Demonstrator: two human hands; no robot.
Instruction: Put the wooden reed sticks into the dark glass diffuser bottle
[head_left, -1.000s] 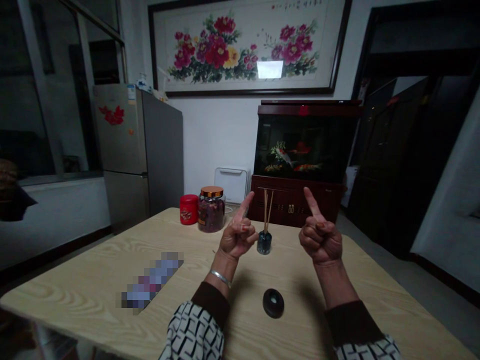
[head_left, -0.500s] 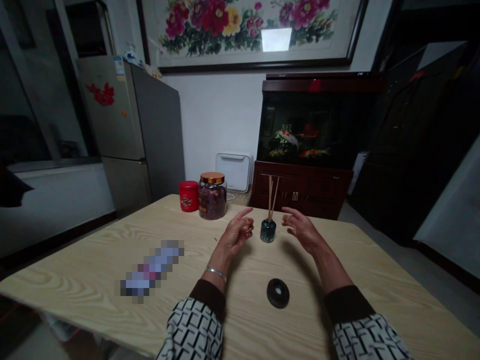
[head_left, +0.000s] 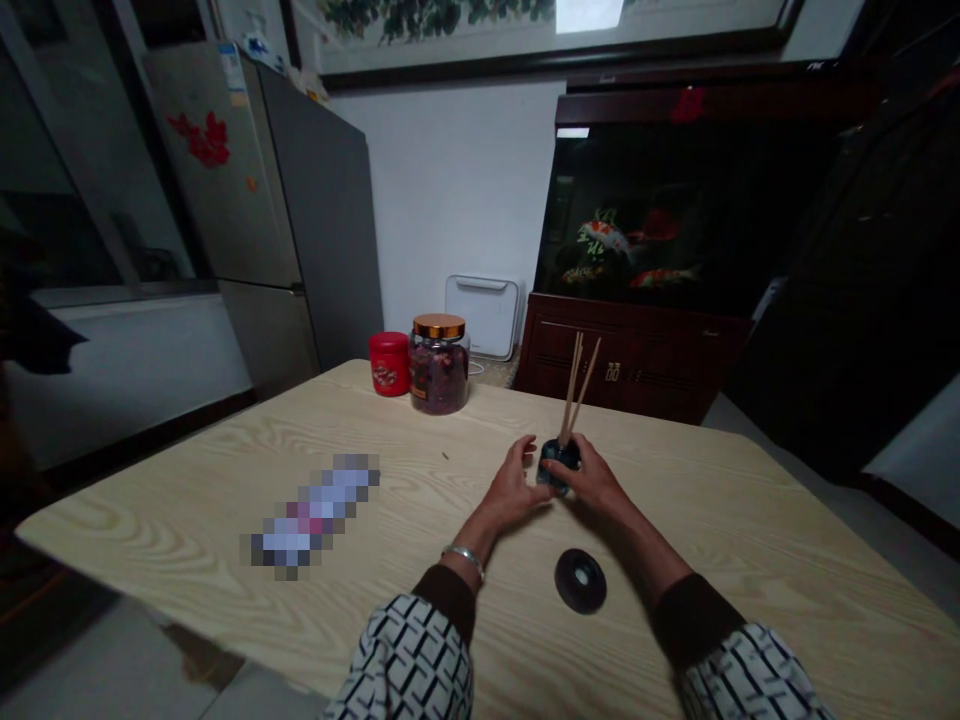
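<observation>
A small dark glass reed diffuser (head_left: 553,453) with several thin sticks rising from it stands toward the far part of the table. My right hand (head_left: 595,478) wraps its right side, thumb across the front of the glass. On the other side my left hand (head_left: 514,487) is curved with its fingers apart. Its thumb reaches the foot of the bottle; whether it touches the glass I cannot tell. Closer to me, between my forearms, lies a dark round disc (head_left: 580,581) with a pale centre.
Toward the back left of the wooden table (head_left: 360,610) stand a red canister (head_left: 389,365) and a clear jar (head_left: 439,370) with a copper-coloured lid. A blurred-out flat item (head_left: 319,515) lies on the left. Beyond are a fridge (head_left: 334,210) and a fish tank (head_left: 637,220).
Both hands have closed in on the diffuser from either side, and the right one now grips it. The camera view has tilted down and shifted left.
</observation>
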